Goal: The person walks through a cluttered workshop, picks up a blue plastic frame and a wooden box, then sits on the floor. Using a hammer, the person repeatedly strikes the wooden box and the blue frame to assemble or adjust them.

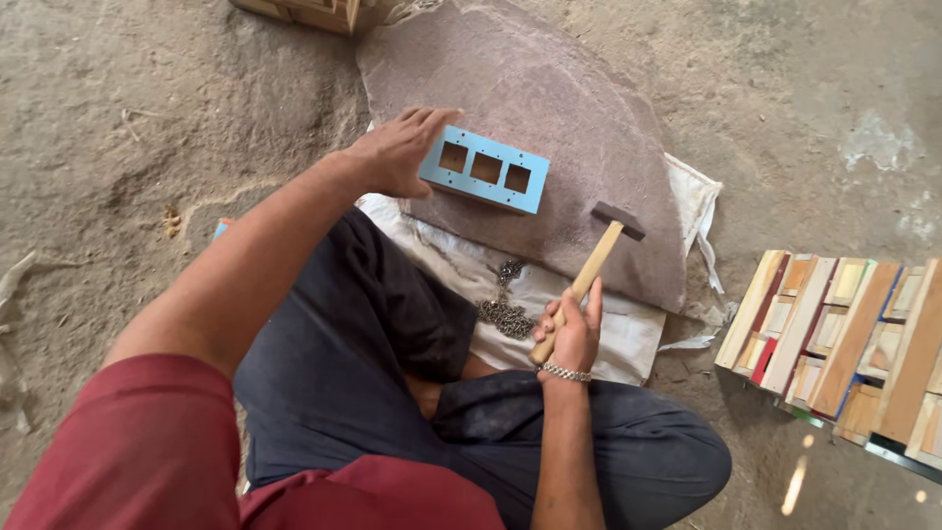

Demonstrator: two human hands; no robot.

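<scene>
— Head view: where does the blue plate sit from your hammer?

— Up and to the left of it. My left hand (397,149) is clasped on the near end of the blue three-hole plate (485,169), holding it tilted on the flat stone slab (589,128); its long axis runs left to right.

— And the hammer?

— My right hand (569,334) is wrapped tight round the wooden handle of the hammer (594,263), head pointing up-right, just right of the plate.
</scene>
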